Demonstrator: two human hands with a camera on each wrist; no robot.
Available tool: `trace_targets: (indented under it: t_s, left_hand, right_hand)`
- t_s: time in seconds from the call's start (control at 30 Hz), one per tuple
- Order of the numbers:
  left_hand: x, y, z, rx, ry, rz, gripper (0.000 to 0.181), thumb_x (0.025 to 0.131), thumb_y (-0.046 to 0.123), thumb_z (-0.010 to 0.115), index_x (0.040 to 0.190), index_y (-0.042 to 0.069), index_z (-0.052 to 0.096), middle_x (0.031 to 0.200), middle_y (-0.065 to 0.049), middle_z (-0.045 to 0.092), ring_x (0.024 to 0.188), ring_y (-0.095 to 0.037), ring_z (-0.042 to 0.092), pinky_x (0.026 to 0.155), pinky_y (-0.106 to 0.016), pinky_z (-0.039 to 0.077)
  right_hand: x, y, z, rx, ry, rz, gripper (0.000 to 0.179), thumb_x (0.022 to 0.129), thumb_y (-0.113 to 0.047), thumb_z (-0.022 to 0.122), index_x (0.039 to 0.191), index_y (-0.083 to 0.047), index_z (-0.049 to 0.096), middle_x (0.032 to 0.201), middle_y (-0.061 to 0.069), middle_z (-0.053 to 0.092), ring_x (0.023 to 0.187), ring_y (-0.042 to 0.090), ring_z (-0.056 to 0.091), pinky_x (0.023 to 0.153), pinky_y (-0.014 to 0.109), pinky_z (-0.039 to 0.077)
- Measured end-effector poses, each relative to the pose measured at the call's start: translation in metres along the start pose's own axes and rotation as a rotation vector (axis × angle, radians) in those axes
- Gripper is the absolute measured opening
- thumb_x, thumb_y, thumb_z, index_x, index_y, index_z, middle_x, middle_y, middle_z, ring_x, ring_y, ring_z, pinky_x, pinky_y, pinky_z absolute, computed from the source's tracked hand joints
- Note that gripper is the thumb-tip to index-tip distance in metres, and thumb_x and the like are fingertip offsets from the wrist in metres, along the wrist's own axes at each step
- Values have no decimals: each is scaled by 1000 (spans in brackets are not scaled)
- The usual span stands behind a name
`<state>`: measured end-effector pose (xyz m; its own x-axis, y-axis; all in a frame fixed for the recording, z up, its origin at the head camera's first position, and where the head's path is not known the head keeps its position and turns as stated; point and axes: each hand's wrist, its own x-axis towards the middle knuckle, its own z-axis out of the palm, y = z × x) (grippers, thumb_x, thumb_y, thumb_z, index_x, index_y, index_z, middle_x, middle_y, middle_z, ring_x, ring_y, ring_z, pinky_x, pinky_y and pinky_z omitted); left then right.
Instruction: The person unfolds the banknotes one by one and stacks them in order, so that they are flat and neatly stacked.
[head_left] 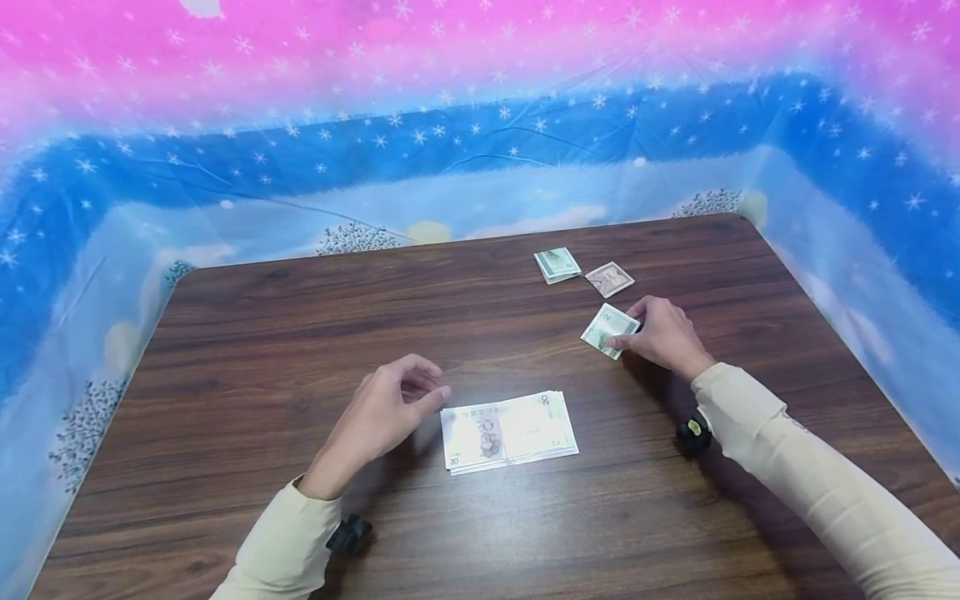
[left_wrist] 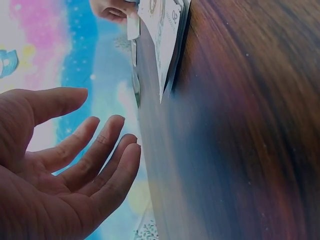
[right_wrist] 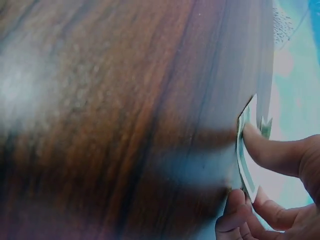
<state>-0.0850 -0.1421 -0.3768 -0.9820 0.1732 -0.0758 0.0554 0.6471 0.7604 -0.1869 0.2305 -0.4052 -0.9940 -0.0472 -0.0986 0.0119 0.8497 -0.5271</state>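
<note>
My right hand (head_left: pixel 663 335) pinches a folded green banknote (head_left: pixel 604 327) between thumb and fingers, over the right part of the table. In the right wrist view the folded banknote (right_wrist: pixel 246 150) appears edge-on, the thumb against one face. My left hand (head_left: pixel 386 408) holds nothing; its fingers are loosely bent, just left of a stack of flat banknotes (head_left: pixel 517 433). The left wrist view shows that hand (left_wrist: pixel 75 160) with thumb and fingers apart, and the stack (left_wrist: pixel 167 40) beyond it. Farther back lie another folded green banknote (head_left: pixel 557 265) and a folded brownish banknote (head_left: pixel 610 279).
A dark wood-grain table (head_left: pixel 300 333) fills the lower view. Behind it and along both sides hangs a pink and blue snowflake-patterned cloth (head_left: pixel 450 142). Each wrist bears a small black camera (head_left: pixel 693 432), below pale sleeves (head_left: pixel 810 475).
</note>
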Motion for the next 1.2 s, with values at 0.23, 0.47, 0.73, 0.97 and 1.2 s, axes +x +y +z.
trace_targets:
  t_s: [0.23,0.47,0.73,0.97,1.2]
  left_hand:
    - [1,7,4,-38,0,32,26,93,17,75,115,4,68,103,-5,72,96,-19,69,91,-40,56]
    - [4,17,15,-122,-22,99,24,94,14,73,113,1,70,105,-7,74,98,-20,70,90,-36,57]
    - [12,30,36,-252,-61,109,22,94,13,73,113,2,74,107,-8,76,95,-21,73,85,-35,59]
    - [17,34,50,-412,-95,56,24,95,10,69,115,-1,74,111,-15,74,101,-26,73,83,-34,60]
    - [20,35,56,-573,-85,-27,36,96,10,68,131,-2,65,119,-19,71,109,-30,70,88,-34,58]
  right_hand:
    - [-2,-11,1,282,-36,28,28,92,-7,69,111,12,61,90,18,67,66,18,66,64,33,58]
    - [-12,-42,9,682,-171,102,34,94,4,64,121,19,51,96,17,62,69,13,68,73,31,62]
    - [-29,-73,26,843,-246,91,32,93,5,66,120,17,54,99,19,64,73,17,70,75,33,62]
    - [-44,-93,36,916,-287,57,29,92,6,67,117,16,56,99,22,70,75,19,72,76,34,62]
    - [-58,-106,44,900,-280,-37,32,91,7,67,121,15,62,108,27,70,87,25,74,82,37,61]
